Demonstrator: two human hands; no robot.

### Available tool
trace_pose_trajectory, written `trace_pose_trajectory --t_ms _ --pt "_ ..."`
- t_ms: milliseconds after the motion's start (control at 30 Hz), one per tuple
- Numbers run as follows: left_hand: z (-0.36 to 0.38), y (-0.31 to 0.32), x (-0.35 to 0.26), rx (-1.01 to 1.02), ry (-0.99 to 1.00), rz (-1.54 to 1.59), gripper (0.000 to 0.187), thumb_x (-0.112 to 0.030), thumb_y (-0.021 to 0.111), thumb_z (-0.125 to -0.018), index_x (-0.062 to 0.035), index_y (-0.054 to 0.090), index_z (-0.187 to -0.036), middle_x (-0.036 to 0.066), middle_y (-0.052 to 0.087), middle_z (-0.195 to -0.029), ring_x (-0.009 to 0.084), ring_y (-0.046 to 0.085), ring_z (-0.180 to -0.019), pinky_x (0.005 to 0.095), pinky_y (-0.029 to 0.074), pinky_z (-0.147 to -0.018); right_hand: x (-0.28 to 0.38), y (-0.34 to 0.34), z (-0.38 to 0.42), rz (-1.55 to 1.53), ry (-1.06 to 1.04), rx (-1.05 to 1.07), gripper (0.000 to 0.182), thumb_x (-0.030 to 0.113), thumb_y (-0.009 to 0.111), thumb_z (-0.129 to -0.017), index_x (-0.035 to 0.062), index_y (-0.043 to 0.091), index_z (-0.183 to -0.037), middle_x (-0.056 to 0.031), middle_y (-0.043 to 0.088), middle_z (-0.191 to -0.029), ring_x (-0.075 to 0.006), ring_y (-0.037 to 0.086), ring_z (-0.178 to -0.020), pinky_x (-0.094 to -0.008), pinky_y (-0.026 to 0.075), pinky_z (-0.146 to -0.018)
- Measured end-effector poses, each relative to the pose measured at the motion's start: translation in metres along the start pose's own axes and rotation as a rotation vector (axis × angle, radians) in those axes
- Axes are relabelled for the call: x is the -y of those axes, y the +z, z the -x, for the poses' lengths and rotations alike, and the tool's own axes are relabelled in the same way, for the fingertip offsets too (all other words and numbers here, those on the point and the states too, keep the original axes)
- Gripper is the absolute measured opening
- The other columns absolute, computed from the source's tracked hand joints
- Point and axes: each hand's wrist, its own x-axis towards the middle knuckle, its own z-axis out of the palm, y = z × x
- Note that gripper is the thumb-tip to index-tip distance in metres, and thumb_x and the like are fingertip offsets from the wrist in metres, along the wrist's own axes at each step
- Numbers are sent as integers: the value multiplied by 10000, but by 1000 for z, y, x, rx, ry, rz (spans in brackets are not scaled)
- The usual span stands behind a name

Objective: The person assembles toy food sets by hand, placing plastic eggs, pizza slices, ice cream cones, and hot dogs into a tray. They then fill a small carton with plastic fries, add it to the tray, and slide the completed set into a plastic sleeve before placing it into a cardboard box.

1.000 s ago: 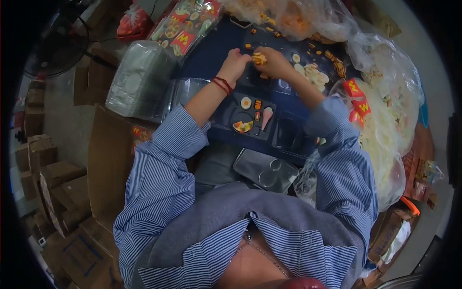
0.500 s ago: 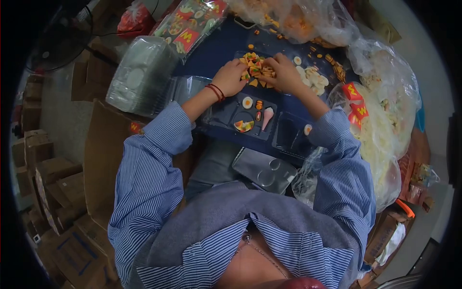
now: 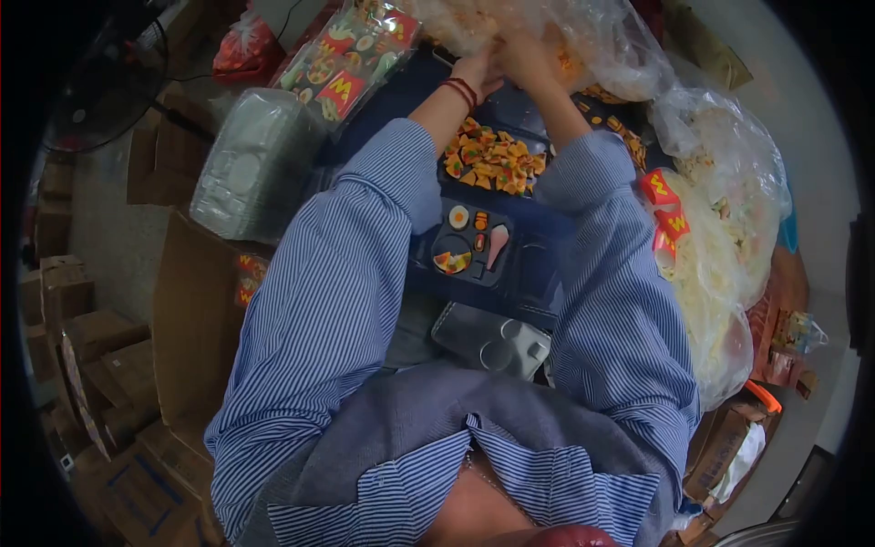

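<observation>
At the far side of the table, my left hand (image 3: 476,73) and my right hand (image 3: 525,60) meet at the near edge of a clear plastic bag (image 3: 612,35). Their fingers are curled close together, and what they hold is hidden. A loose pile of small toy pizza slices (image 3: 497,162) lies between my forearms. Closer to me sits a clear blister tray (image 3: 438,239) with a toy fried egg (image 3: 458,217), a pink cone-shaped piece (image 3: 497,244), pizza slices (image 3: 452,263) in its round recess and small burger and hot-dog pieces (image 3: 480,221).
Stacked clear trays (image 3: 251,169) stand at the left, below a packed toy set (image 3: 342,68). Red fry boxes (image 3: 661,191) lie by a big bag of pale pieces (image 3: 706,264) at the right. Another clear tray (image 3: 492,337) is near my lap. Cardboard boxes (image 3: 91,328) fill the left floor.
Both hands have left the pizza-slice pile and moved away from me to the plastic bag. The pile now shows uncovered and spread wider. The view has shifted slightly.
</observation>
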Motion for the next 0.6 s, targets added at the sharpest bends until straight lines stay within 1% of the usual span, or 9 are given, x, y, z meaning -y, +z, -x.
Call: trace_pose_trajectory --t_ms 67,100,167,300,367,467,500,567,600 --pt "-63 -17 43 95 463 -465 277 -176 527 -924 1 529 -1137 113 588 -1052 236 578 -996 380 482 -906 -22 46 -6 199 -2 137 318 327 520 -907 54 653 -1001 -180 665 -960 -360 636 -870 -434 498 -758" --pt "-51 -11 34 96 463 -466 277 -176 527 -924 1 529 -1137 113 588 -1052 236 578 -996 380 482 -906 -26 55 -1 199 0 136 318 327 520 -907 54 653 -1001 -180 665 -960 -360 636 -870 -434 498 -758" --pt "-1 4 2 -15 -17 381 196 -76 434 -914 -9 524 -1075 113 581 -1049 236 566 -1006 392 474 -913 -28 69 5 -51 113 24 408 417 466 -923 63 636 -1034 -183 664 -964 -356 637 -873 -439 492 -761" --pt "10 -10 -3 139 -9 392 265 -7 419 -877 20 496 -1128 137 558 -1084 261 561 -1015 410 458 -945 -22 52 13 -230 184 89 407 415 487 -919 49 618 -1040 -185 663 -949 -353 639 -862 -429 491 -751" --pt "17 -15 -16 264 -11 197 349 48 387 -837 51 463 -1177 160 518 -1134 294 557 -1007 437 448 -975 -20 50 16 -293 114 -22 392 401 502 -911 43 611 -1029 -186 659 -925 -355 637 -848 -418 488 -748" --pt "26 -12 -22 254 12 131 399 81 355 -812 75 429 -1205 179 481 -1170 327 543 -1020 463 429 -1010 -8 52 17 -317 120 -147 392 371 465 -903 28 626 -1003 -230 658 -914 -397 634 -840 -462 499 -737" --pt "26 -15 -20 254 15 129 399 81 355 -812 75 429 -1205 179 481 -1170 327 543 -1020 463 429 -1010 -10 58 13 -319 118 -149 392 371 465 -903 28 626 -1003 -230 658 -914 -397 634 -840 -462 499 -737" --pt "21 -19 -14 317 7 375 411 91 336 -807 70 417 -1209 185 508 -1106 327 530 -1047 455 435 -1002 -24 75 -1 -408 227 -339 350 322 474 -924 3 614 -959 -206 646 -900 -366 628 -810 -411 488 -735" --pt "26 -18 -16 321 6 372 411 91 336 -807 70 417 -1209 185 508 -1106 327 530 -1047 455 435 -1002 -28 74 -4 -406 230 -344 350 322 474 -924 3 614 -959 -206 646 -900 -366 628 -810 -411 488 -735"
